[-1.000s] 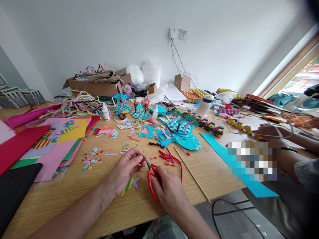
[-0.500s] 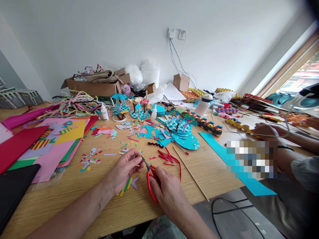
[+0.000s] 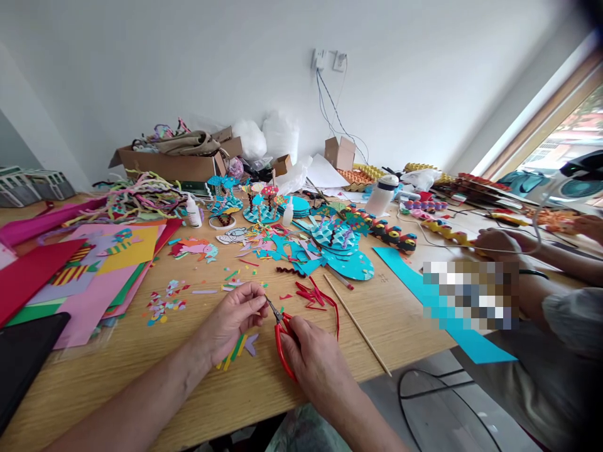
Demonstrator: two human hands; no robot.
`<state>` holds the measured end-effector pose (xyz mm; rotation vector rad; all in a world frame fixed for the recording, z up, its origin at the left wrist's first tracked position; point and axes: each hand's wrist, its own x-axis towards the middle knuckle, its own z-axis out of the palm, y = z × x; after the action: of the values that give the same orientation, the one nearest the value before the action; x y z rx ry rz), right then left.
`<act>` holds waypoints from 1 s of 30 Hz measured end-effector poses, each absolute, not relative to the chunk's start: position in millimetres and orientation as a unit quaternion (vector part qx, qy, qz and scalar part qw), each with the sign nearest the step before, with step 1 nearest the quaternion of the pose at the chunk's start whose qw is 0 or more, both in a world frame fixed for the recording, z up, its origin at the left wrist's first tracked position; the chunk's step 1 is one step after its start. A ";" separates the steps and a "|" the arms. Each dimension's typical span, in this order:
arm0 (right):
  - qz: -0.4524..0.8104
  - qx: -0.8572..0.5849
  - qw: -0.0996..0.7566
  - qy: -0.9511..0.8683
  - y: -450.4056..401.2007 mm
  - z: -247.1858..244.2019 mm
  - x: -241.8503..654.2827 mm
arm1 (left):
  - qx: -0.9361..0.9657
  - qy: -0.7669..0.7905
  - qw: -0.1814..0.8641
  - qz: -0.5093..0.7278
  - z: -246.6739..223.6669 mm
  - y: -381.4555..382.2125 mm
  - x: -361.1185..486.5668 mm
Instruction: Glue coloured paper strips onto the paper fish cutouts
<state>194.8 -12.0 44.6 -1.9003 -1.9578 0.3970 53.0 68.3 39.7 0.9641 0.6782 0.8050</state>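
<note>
The scissors [image 3: 277,318] are located at the lower centre of the frame, above the table [image 3: 245,395], blades directed toward the upper left. The right hand [image 3: 313,351] is closed around their red handles. The left hand [image 3: 240,314] is set with thumb and forefinger pressed together at the blade tips; any piece pinched between them is too small to identify. Progress, judged from the layout: cutting appears partly complete. Completed output includes the small coloured paper bits [image 3: 164,301] left of centre and the fish cut-outs [image 3: 195,249] above them. Striped paper fish [image 3: 80,267] rest on the stack of coloured paper [image 3: 89,307] at the left. Material apparently remaining: yellow and green strips [image 3: 233,355] beneath the left hand, beside a purple paper piece [image 3: 251,344], and red strips [image 3: 313,294] above the right hand. Whether these strips are stock or offcuts cannot be determined. The cut at the blade tips is presumably unfinished; the number of cuts outstanding is not shown.
</note>
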 end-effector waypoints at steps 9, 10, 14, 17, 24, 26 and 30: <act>0.085 -0.693 0.162 -0.697 -13.2 54.6 205.8 | 0.472 0.329 0.722 0.384 44.5 71.6 49.8; 0.074 -0.694 0.150 -0.700 -13.6 56.8 209.0 | 0.478 0.334 0.714 0.387 45.1 72.6 49.1; 0.033 -0.684 0.113 -0.719 -15.7 63.5 222.9 | 0.547 0.372 0.642 0.387 46.8 76.1 47.6; 0.014 -0.678 0.103 -0.727 -17.3 65.5 230.3 | 0.603 0.386 0.598 0.359 48.1 76.5 49.7; 0.007 -0.694 0.044 -0.719 -16.7 75.0 249.6 | 0.653 0.390 0.570 0.312 57.4 75.2 54.8; 0.006 -0.717 0.029 -0.696 -17.0 78.1 265.8 | 0.651 0.389 0.575 0.307 60.3 74.7 52.8; -0.009 -0.766 0.009 -0.642 -22.1 77.6 309.4 | 0.638 0.389 0.602 0.281 61.6 72.1 46.0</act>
<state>309.4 -22.1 77.6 -2.3936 -2.0068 -0.0286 46.0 72.1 61.6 1.4787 0.9018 0.6518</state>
